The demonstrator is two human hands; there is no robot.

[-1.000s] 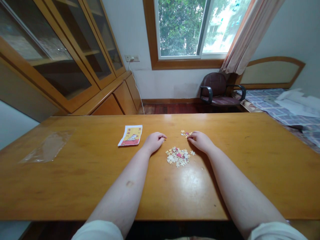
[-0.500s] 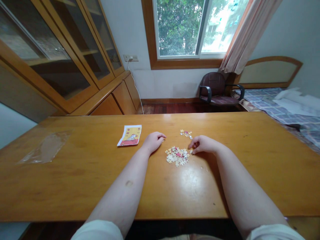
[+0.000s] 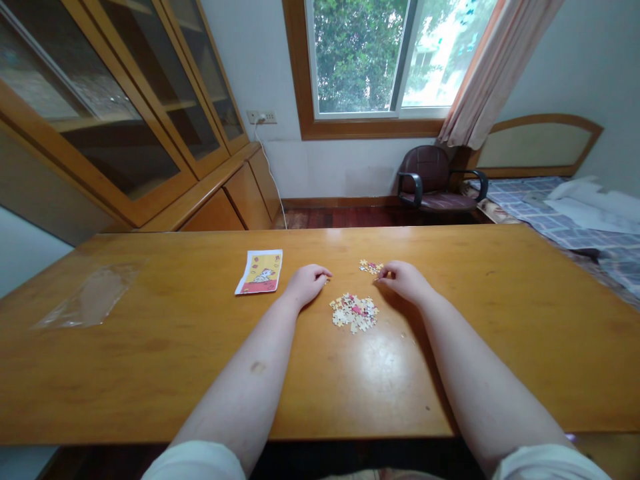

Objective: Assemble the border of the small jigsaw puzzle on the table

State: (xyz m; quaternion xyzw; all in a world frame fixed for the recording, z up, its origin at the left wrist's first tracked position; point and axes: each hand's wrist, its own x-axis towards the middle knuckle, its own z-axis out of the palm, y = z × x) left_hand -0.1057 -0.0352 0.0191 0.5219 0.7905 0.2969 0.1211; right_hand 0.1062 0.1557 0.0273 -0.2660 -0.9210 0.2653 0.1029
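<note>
On the bench (image 3: 200,373), the larger jigsaw pile (image 3: 354,312) lies near and the smaller jigsaw pile (image 3: 371,267) far, so close beside the nearly pinched right hand (image 3: 406,281) that its brushing could scatter pieces, while the left hand (image 3: 305,284) rests loosely curled; whether either holds something, I cannot tell.

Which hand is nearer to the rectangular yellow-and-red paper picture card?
Left. The left hand is just right of the card, not touching it; the right hand is farther right, beside the small pale jigsaw-piece cluster.
</note>
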